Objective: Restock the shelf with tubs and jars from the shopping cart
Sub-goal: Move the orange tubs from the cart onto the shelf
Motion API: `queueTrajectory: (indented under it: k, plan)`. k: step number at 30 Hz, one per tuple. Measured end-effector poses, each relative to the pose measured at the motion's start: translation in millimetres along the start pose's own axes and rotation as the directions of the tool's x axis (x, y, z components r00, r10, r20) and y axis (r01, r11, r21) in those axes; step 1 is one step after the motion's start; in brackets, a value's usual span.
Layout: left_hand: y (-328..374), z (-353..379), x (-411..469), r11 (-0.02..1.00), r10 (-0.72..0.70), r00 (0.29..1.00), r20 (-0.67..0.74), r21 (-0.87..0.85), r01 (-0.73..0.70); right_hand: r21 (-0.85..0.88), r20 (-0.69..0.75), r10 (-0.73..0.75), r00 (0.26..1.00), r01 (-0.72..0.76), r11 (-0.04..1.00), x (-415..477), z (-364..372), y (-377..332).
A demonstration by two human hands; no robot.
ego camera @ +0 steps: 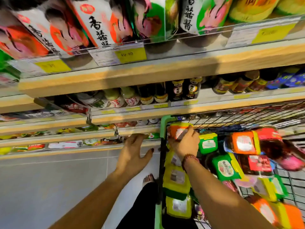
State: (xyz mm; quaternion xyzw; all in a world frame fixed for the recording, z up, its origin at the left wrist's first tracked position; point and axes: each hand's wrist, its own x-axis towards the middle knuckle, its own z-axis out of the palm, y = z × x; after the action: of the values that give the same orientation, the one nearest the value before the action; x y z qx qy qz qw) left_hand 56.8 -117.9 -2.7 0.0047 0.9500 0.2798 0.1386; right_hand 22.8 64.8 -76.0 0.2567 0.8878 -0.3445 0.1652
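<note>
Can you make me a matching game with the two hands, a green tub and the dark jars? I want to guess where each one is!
Things:
1. left hand
2. right hand
3. green tub
4. dark jars

Places:
A. standing on the middle shelf
B. lying in the cart
C. reaching to the lowest shelf
D. gripping an orange tub

Pairs: 1-C, 2-D, 3-B, 4-A
</note>
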Motion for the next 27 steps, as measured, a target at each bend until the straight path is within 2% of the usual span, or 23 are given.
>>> queueTrajectory:
  k: [4,9,11,13,16,18,20,23,25,27]
  plan:
    - [-5.5,8.3,-4.5,1.000,-0.012,1.000,-0.015,-0.020,0.012,0.070,0.017,0.053,0.998,-0.054,0.996,9.3,9.4,-1.9]
    - [-6.6,11.9,-5.6,0.999,-0.004,1.000,-0.026,-0.041,0.003,0.063,0.064,0.083,0.995,-0.087,0.994,20.6,8.1,2.9]
    - [-5.9,11.8,-6.5,0.998,-0.003,1.000,-0.011,-0.070,0.002,0.153,0.081,0.114,0.990,-0.125,0.980,22.9,2.5,7.7]
    - [-4.8,10.4,-6.8,0.995,-0.004,1.000,0.001,-0.096,0.004,0.323,0.093,0.164,0.982,-0.186,0.928,23.0,-3.9,14.7]
    - [-3.9,8.0,-6.6,0.994,0.010,1.000,0.024,-0.106,-0.007,0.636,0.170,0.242,0.955,-0.294,0.713,7.2,-20.8,24.5]
    - [-3.7,6.5,-6.5,0.994,0.037,0.999,0.035,-0.105,-0.033,0.746,0.220,0.226,0.949,-0.313,0.588,-9.7,-37.3,27.9]
    - [-3.6,6.2,-4.3,0.990,0.071,0.996,0.049,-0.123,-0.064,0.822,0.272,0.185,0.944,-0.328,0.466,-28.0,-53.5,29.1]
    - [9.1,3.4,-0.9,0.971,0.114,0.992,0.059,-0.216,-0.099,0.919,0.335,0.102,0.937,-0.348,0.187,-53.0,-72.8,24.8]
    - [24.9,0.0,1.0,0.937,0.117,0.990,0.078,-0.340,-0.084,0.934,0.358,0.035,0.933,-0.358,-0.007,-71.4,-83.2,17.1]
    - [44.0,-3.5,2.4,0.870,0.108,0.983,0.147,-0.492,-0.022,0.933,0.335,-0.029,0.942,-0.336,-0.131,-87.2,-90.5,14.8]
